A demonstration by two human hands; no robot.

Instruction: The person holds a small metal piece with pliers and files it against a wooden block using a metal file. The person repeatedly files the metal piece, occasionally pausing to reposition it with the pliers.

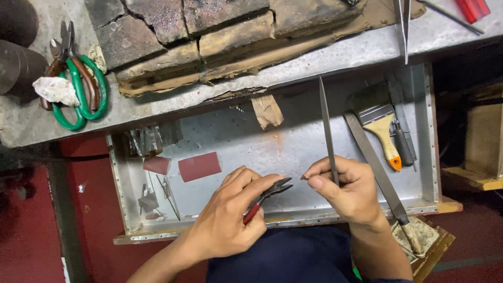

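Now the left hand grips red-handled pliers over the open metal drawer. Just beside their jaws, the right hand pinches a tiny piece and also holds a slim file.

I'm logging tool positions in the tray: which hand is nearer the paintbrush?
Right. The right hand, holding a slim file, sits just left of and below the paintbrush. The left hand, gripping red-handled pliers, is further left across the tray.

A small metalworking workshop: scorched firebricks, metal bench tray with files, paintbrush, green-handled scissors.
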